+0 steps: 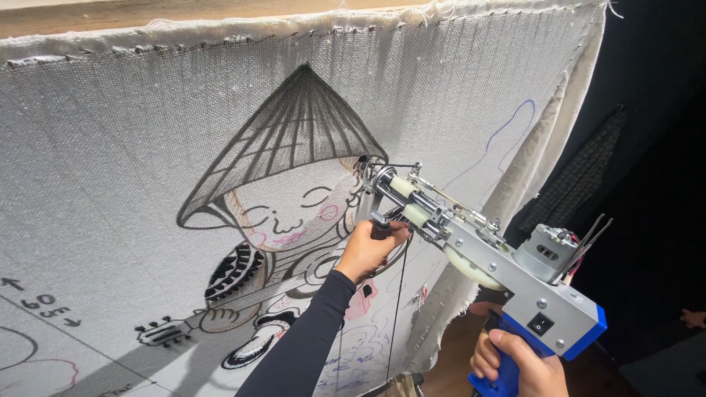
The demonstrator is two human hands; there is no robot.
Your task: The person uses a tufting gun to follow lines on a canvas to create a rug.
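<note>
A metal tufting gun with a blue handle is pressed nose-first against a white cloth stretched on a frame. My left hand, in a black sleeve, grips the gun's black front handle. My right hand is closed around the blue rear grip at the bottom right. The gun's tip meets the cloth at the edge of a drawn figure with a cone-shaped hat, partly tufted in black. A thin dark yarn hangs down below the gun.
A wooden frame bar runs along the cloth's top edge. Right of the cloth's loose edge the room is dark, with a dark garment hanging there. Another person's hand shows at the far right.
</note>
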